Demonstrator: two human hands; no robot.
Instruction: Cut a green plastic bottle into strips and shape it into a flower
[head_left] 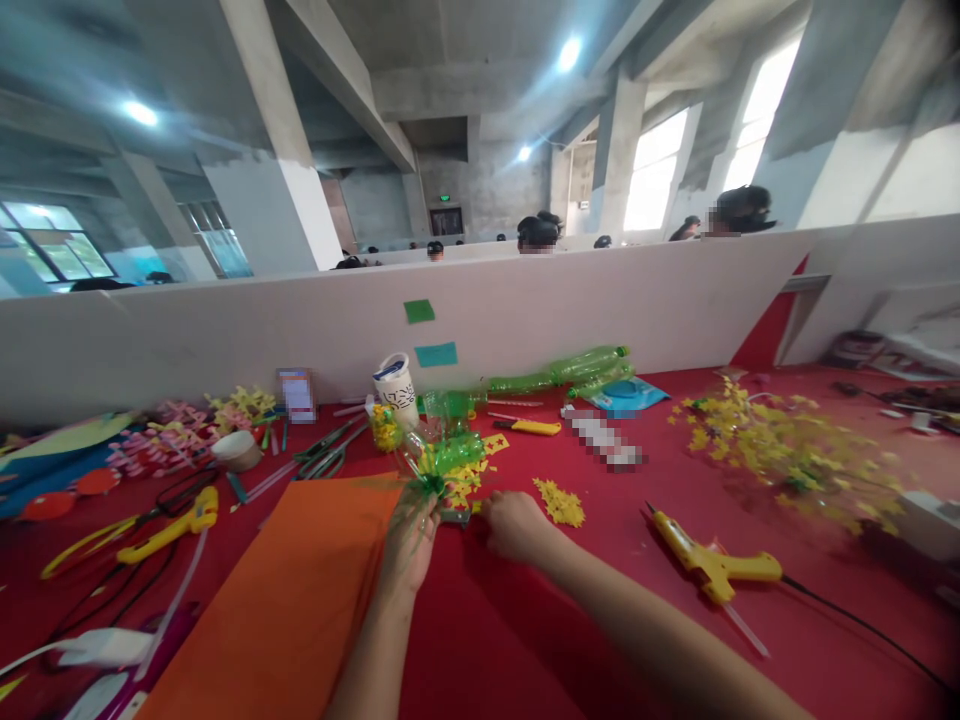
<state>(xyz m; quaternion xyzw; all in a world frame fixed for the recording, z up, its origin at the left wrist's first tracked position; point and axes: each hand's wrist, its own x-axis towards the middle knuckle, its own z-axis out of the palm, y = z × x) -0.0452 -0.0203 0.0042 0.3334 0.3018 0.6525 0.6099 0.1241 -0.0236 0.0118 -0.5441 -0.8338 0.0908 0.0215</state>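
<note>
My left hand (411, 530) is closed round thin green plastic strips (430, 484), which stick up above the fingers beside clear and green cut bottle pieces. My right hand (517, 527) is pinched at the fingertips, close to a small grey metal tool (454, 517). A bit of yellow shows by those fingertips; what they hold is too small to make out. Loose yellow paper stars (466, 484) lie just beyond both hands. Another pile of yellow stars (561, 502) rests to the right of my right hand. A cut green bottle piece (459, 452) lies behind.
Orange card (292, 590) covers the red table at left. Yellow glue guns lie at left (169, 528) and right (709, 560). Scissors (330, 450), a white cup (396, 385), a yellow cutter (536, 428), green bottles (577, 372) and yellow star flowers (795, 455) stand around.
</note>
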